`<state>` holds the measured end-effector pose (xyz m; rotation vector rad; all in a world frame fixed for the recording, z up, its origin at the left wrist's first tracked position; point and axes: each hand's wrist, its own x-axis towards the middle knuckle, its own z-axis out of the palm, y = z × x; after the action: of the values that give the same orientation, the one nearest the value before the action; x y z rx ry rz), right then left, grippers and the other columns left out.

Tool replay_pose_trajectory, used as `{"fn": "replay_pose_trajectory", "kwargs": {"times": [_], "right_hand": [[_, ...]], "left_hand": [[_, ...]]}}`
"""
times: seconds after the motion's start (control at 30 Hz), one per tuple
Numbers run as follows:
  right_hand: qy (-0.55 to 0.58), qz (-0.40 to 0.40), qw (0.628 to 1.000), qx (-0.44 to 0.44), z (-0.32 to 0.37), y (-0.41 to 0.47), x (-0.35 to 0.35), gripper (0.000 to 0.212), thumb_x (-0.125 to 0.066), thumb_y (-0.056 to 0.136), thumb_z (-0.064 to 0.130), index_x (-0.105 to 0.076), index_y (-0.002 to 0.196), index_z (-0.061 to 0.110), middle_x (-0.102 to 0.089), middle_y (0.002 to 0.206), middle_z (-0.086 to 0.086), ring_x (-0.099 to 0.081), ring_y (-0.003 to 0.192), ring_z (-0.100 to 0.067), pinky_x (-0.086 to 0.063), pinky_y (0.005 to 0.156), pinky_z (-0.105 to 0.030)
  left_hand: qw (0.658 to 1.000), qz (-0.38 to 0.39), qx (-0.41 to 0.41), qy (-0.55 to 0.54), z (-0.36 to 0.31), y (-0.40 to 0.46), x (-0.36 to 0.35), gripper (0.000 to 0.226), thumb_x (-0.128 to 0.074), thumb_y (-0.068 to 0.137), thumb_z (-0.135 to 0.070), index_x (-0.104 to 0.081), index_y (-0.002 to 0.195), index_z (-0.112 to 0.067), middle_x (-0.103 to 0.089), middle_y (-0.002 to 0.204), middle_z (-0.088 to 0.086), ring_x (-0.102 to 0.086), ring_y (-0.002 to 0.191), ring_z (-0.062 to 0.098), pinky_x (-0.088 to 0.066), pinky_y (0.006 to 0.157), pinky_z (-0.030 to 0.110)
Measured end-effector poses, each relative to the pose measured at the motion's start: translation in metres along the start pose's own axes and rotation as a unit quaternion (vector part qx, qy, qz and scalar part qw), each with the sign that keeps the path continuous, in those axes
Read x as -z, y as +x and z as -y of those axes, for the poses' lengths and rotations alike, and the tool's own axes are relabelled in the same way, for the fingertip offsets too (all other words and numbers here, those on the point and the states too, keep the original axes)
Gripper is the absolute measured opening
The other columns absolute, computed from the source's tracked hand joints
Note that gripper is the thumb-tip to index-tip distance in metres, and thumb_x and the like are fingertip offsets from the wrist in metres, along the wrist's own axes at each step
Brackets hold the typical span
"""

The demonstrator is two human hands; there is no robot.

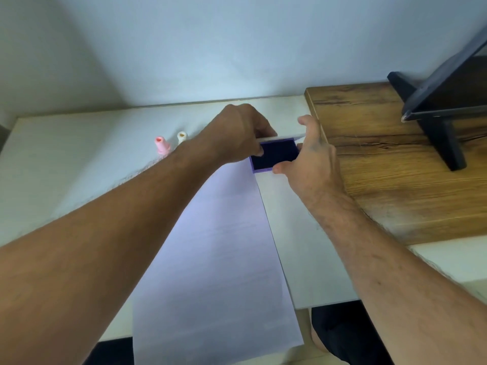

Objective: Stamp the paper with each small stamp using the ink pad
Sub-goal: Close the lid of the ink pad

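A purple ink pad (pixel 276 155) with a dark inked face lies at the far end of a white sheet of paper (pixel 218 259) on the white table. My left hand (pixel 237 133) pinches its left edge, fingers curled over the far side. My right hand (pixel 313 159) grips its right side between thumb and fingers. A thin pale strip behind the pad looks like its lid, partly hidden by my left hand. Two small stamps stand left of my left arm: a pink stamp (pixel 162 144) and a cream stamp (pixel 181 137).
A raised wooden board (pixel 382 167) covers the table's right side, carrying a black stand (pixel 442 111) with a tilted dark screen. A pale wall runs close behind the white table (pixel 66 167). The paper overhangs the table's near edge.
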<state>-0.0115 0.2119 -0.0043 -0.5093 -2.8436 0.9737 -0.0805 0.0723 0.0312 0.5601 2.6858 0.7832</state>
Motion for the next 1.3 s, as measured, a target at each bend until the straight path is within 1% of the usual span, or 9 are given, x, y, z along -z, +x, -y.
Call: {"fn": "replay_pose_trajectory", "kwargs": {"times": [0.17, 0.33, 0.47, 0.57, 0.83, 0.93, 1.03, 1.13, 1.3], "right_hand": [[-0.026, 0.018, 0.999, 0.012, -0.002, 0.003, 0.002, 0.069, -0.088, 0.069, 0.024, -0.053, 0.129, 0.016, -0.063, 0.120, -0.009, -0.058, 0.107, -0.027, -0.052, 0.090, -0.041], [-0.040, 0.032, 0.999, 0.012, 0.000, 0.005, 0.004, 0.069, -0.089, 0.066, 0.027, -0.057, 0.126, 0.013, -0.063, 0.120, -0.010, -0.057, 0.108, -0.025, -0.051, 0.088, -0.038], [-0.073, 0.053, 0.996, 0.016, 0.002, 0.005, 0.009, 0.074, -0.090, 0.066, 0.026, -0.056, 0.130, 0.012, -0.064, 0.122, -0.010, -0.057, 0.113, -0.026, -0.051, 0.093, -0.038], [-0.082, 0.077, 0.994, 0.013, 0.003, 0.007, 0.014, 0.076, -0.090, 0.064, 0.028, -0.056, 0.131, 0.013, -0.063, 0.122, -0.008, -0.055, 0.113, -0.024, -0.048, 0.086, -0.031], [-0.059, 0.086, 0.995, 0.008, 0.000, 0.014, 0.015, 0.071, -0.084, 0.073, 0.024, -0.052, 0.136, 0.026, -0.059, 0.129, -0.007, -0.054, 0.116, -0.023, -0.049, 0.087, -0.032], [-0.076, 0.096, 0.992, 0.025, 0.000, 0.015, 0.014, 0.078, -0.082, 0.077, 0.025, -0.043, 0.144, 0.022, -0.054, 0.138, -0.008, -0.048, 0.127, -0.026, -0.043, 0.100, -0.034], [-0.097, 0.113, 0.988, 0.037, 0.002, 0.016, 0.015, 0.069, -0.080, 0.079, 0.025, -0.050, 0.139, 0.013, -0.048, 0.143, -0.010, -0.045, 0.131, -0.026, -0.036, 0.105, -0.030], [-0.103, 0.111, 0.988, 0.034, 0.004, 0.016, 0.018, 0.058, -0.081, 0.078, 0.023, -0.059, 0.129, 0.009, -0.058, 0.130, -0.013, -0.052, 0.121, -0.027, -0.043, 0.097, -0.033], [-0.098, 0.100, 0.989, 0.035, 0.004, 0.015, 0.021, 0.064, -0.081, 0.078, 0.020, -0.056, 0.137, 0.023, -0.058, 0.135, -0.006, -0.047, 0.127, -0.023, -0.042, 0.098, -0.030]], "left_hand": [[0.996, 0.016, -0.040, 0.074, 0.000, -0.015, -0.010, 0.046, -0.077, 0.076, -0.021, -0.069, 0.120, -0.030, -0.070, 0.113, -0.007, -0.061, 0.104, 0.015, -0.051, 0.088, 0.030], [0.990, 0.030, -0.061, 0.121, 0.002, -0.017, -0.016, 0.052, -0.079, 0.074, -0.031, -0.064, 0.124, -0.031, -0.064, 0.117, -0.005, -0.056, 0.108, 0.018, -0.048, 0.092, 0.035], [0.995, 0.023, -0.044, 0.081, 0.006, -0.018, -0.010, 0.050, -0.079, 0.074, -0.037, -0.067, 0.122, -0.027, -0.065, 0.123, -0.008, -0.056, 0.114, 0.015, -0.046, 0.096, 0.031], [0.996, 0.005, -0.023, 0.084, 0.009, -0.017, -0.009, 0.060, -0.080, 0.071, -0.041, -0.062, 0.127, -0.028, -0.062, 0.127, -0.004, -0.054, 0.117, 0.018, -0.047, 0.095, 0.035], [0.996, 0.014, -0.006, 0.089, 0.014, -0.011, -0.015, 0.073, -0.082, 0.068, -0.040, -0.056, 0.135, -0.023, -0.063, 0.126, -0.003, -0.056, 0.116, 0.018, -0.048, 0.096, 0.035], [0.996, 0.017, -0.007, 0.085, 0.016, -0.006, -0.014, 0.081, -0.083, 0.066, -0.040, -0.051, 0.139, -0.025, -0.063, 0.127, -0.007, -0.056, 0.117, 0.016, -0.047, 0.096, 0.031], [0.996, 0.019, -0.015, 0.083, 0.016, -0.003, -0.015, 0.081, -0.082, 0.067, -0.038, -0.049, 0.140, -0.026, -0.064, 0.127, -0.008, -0.057, 0.117, 0.015, -0.048, 0.096, 0.030], [0.997, 0.024, -0.016, 0.074, 0.016, 0.000, -0.014, 0.081, -0.084, 0.065, -0.037, -0.051, 0.139, -0.025, -0.064, 0.127, -0.008, -0.058, 0.116, 0.014, -0.046, 0.095, 0.026], [0.999, 0.034, -0.004, 0.042, 0.019, 0.002, -0.011, 0.079, -0.088, 0.062, -0.033, -0.057, 0.134, -0.026, -0.066, 0.125, -0.008, -0.059, 0.114, 0.013, -0.047, 0.097, 0.027]]}}
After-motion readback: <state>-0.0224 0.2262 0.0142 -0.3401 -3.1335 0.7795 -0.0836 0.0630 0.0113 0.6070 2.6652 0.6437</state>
